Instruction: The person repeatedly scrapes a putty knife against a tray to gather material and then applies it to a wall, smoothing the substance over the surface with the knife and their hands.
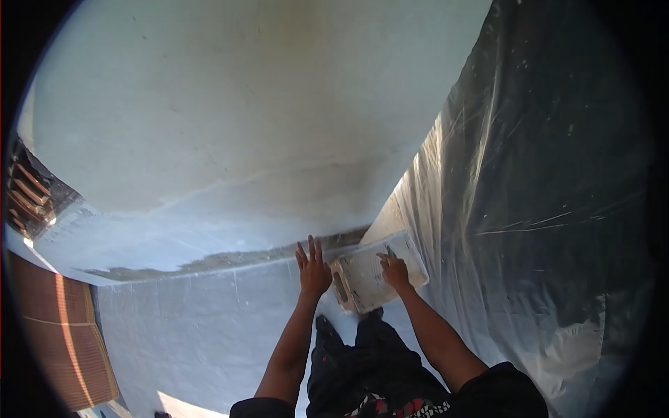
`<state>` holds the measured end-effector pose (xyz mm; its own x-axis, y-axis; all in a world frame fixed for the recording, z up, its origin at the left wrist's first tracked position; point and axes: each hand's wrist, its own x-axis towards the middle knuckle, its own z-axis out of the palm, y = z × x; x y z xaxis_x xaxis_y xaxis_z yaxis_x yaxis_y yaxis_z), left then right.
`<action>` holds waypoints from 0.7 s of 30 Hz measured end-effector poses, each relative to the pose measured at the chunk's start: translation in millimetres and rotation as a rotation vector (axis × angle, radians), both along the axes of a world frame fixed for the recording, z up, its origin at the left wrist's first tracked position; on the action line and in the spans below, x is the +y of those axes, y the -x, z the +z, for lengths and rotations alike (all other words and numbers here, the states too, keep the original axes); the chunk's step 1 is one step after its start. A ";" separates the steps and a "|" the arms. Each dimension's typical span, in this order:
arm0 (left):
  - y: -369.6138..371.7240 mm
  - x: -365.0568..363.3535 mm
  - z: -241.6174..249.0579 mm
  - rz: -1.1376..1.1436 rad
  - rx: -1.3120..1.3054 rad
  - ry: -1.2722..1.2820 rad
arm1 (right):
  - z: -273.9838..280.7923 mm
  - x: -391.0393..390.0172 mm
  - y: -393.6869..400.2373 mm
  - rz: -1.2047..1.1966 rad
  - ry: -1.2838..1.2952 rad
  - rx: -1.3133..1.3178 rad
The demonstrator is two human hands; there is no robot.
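Note:
My left hand (316, 273) is raised in front of the foot of the wall, its fingers stretched and apart, holding nothing that I can see. It is just left of a whitish rectangular tray (368, 280) with a long slot near its left end. Over the tray is my right hand (396, 272), its fingers closed. A small thin shape shows at those fingertips, too small to name. The tray is smeared with pale and dark marks and lies tilted above my feet; what supports it is hidden.
A pale wall (244, 125) stands ahead, with a rough dark strip (230, 261) along its base. Light sheeting (174, 320) covers the floor. Dark plastic sheeting (550, 153) hangs at right. A brown woven panel (63, 334) and reddish tiles (29, 191) are at left.

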<state>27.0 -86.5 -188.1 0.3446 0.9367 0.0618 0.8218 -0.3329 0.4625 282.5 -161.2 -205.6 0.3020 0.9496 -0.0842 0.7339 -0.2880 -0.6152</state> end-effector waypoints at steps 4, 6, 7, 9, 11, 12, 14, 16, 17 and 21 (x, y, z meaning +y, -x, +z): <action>-40.2 -61.4 -73.7 0.021 0.109 0.212 | -37.3 -41.9 -49.5 -0.080 0.174 0.145; -62.3 -81.9 -102.0 0.047 0.085 0.270 | -65.0 -57.0 -75.1 -0.157 0.155 0.074; -71.2 -89.8 -113.7 0.049 0.072 0.273 | -65.9 -56.6 -81.7 -0.217 0.211 0.138; -86.9 -100.7 -138.9 0.045 0.083 0.279 | -93.5 -56.6 -98.6 -0.283 0.236 0.125; -101.3 -103.1 -159.5 0.060 0.067 0.324 | -106.1 -46.0 -108.9 -0.284 0.292 0.169; -107.3 -103.7 -170.0 0.073 0.049 0.329 | -112.8 -39.6 -111.9 -0.273 0.292 0.176; -116.8 -102.7 -195.5 0.089 0.053 0.320 | -138.6 -26.4 -121.5 -0.264 0.292 0.184; -121.7 -104.5 -216.1 0.103 0.060 0.306 | -167.8 -13.5 -132.0 -0.241 0.278 0.164; -123.3 -103.2 -224.3 0.109 0.039 0.271 | -178.7 -5.7 -136.3 -0.221 0.257 0.146; -124.8 -108.4 -254.3 0.119 0.007 0.235 | -210.7 28.6 -132.8 -0.217 0.102 0.191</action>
